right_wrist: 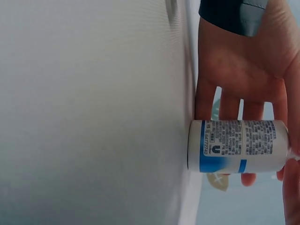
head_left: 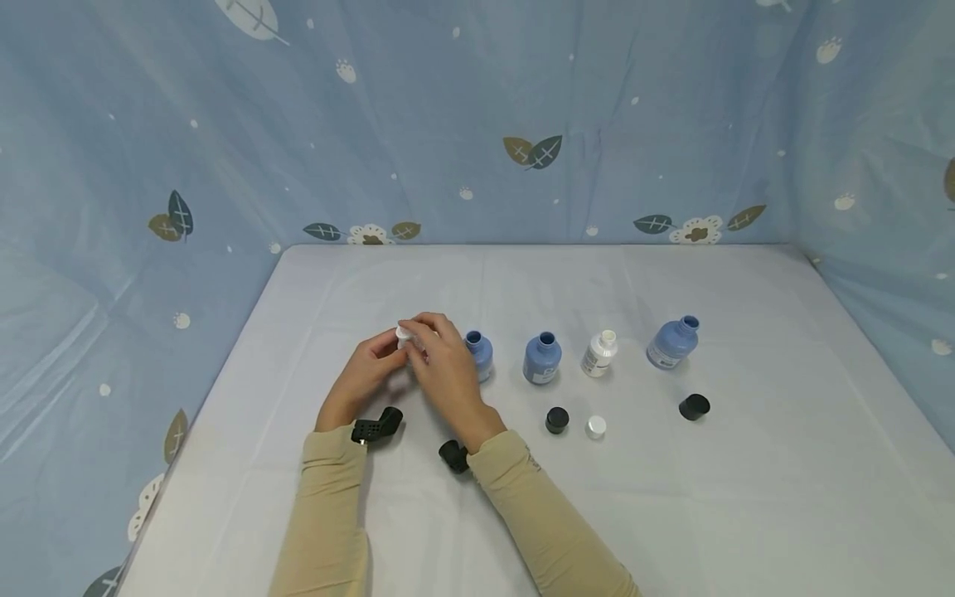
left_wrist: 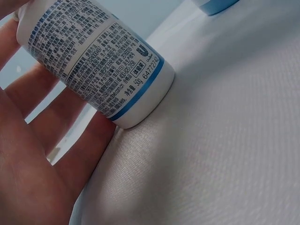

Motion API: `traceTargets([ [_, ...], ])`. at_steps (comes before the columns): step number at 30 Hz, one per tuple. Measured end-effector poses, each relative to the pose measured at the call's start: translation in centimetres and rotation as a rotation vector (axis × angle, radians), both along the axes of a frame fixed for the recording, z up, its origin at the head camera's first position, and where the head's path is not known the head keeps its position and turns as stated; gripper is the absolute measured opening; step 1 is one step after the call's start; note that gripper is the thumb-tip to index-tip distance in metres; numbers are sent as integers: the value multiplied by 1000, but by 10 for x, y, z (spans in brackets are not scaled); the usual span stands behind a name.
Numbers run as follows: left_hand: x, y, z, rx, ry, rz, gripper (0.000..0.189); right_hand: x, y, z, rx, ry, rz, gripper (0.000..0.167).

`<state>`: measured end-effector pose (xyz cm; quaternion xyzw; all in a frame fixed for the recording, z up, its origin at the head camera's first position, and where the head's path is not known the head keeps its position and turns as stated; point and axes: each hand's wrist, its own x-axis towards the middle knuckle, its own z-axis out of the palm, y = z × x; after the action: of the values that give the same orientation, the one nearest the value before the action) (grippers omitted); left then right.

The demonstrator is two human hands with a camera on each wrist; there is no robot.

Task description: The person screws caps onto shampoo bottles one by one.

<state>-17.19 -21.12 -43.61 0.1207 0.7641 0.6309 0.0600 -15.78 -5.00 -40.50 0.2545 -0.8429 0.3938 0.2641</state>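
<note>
My left hand (head_left: 363, 369) holds a white bottle (left_wrist: 98, 61) with a blue band and dense print, its fingers behind the body and its thumb up near the neck. The bottle's base is right at the white cloth in the right wrist view. From the right, my right hand (head_left: 450, 373) pinches the small white cap (head_left: 404, 333) at the bottle's top. In the head view the hands hide most of the bottle. Close beside the right hand stands an uncapped blue bottle (head_left: 481, 358), partly covered by it.
Further right stand a blue bottle (head_left: 542, 363), a white bottle (head_left: 599, 354) and another blue bottle (head_left: 671, 344), all with bare necks. In front of them lie a black cap (head_left: 556, 419), a white cap (head_left: 596, 427) and a second black cap (head_left: 695, 406). A patterned blue curtain (head_left: 477, 108) borders the table.
</note>
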Motion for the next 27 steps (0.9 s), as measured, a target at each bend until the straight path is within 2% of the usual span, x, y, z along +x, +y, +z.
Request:
traceTargets([
  [3, 1, -3, -1, -10, 14, -8, 42, 1, -3, 0, 38, 15, 13, 27],
  [6, 2, -4, 0, -40, 18, 11, 40, 1, -4, 0, 62, 23, 21, 26],
  [10, 3, -2, 4, -70, -8, 25, 38, 2, -3, 2, 61, 19, 13, 27],
  [16, 3, 4, 10, -46, -31, 16, 37, 2, 1, 1, 55, 45, -5, 26],
  [20, 2, 4, 9, -69, -17, 35, 39, 0, 0, -1, 29, 57, -9, 24],
  [24, 0, 2, 2, -109, 7, 53, 37, -1, -1, -2, 5, 50, -7, 25],
  [27, 1, 1, 2, -118, 14, 55, 36, 0, -1, -3, 8, 41, -6, 26],
])
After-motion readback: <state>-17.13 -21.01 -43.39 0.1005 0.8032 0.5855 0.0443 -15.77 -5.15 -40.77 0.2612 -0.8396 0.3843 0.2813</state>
